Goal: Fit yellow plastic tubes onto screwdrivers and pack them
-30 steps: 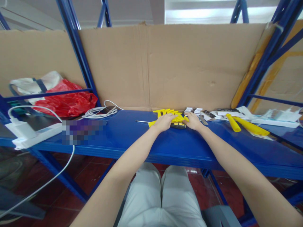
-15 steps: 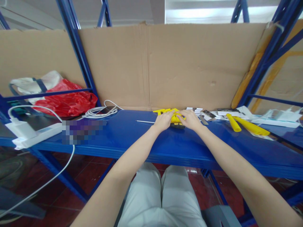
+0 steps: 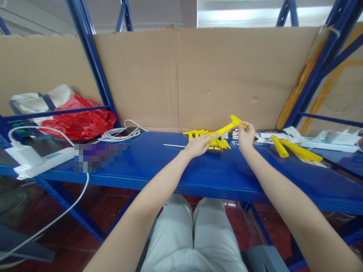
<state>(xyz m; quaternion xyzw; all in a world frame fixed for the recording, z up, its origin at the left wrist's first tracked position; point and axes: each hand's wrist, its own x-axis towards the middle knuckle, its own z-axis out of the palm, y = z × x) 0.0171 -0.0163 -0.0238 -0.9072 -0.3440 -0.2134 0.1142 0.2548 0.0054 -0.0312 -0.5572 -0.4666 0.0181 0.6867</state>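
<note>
A small heap of yellow plastic T-shaped tools [image 3: 198, 133] lies on the blue metal shelf [image 3: 159, 166] against the cardboard backing. My right hand [image 3: 246, 136] is closed on the wide end of one yellow tool [image 3: 227, 129], raised at a slant above the heap. My left hand [image 3: 197, 146] rests by the heap, its fingertips touching the low end of that same tool. A black and yellow object [image 3: 214, 150] lies under the heap, partly hidden.
A thin metal rod [image 3: 173, 145] lies left of the heap. Two yellow handles [image 3: 292, 149] and white packets [image 3: 272, 134] sit to the right. A coiled white cable [image 3: 120, 133], a white power strip [image 3: 36, 160] and a red bag [image 3: 79, 121] are at left.
Both hands were pressed onto the heap. Now my right hand has lifted one yellow tool up and to the right, while my left hand stays at its lower end.
</note>
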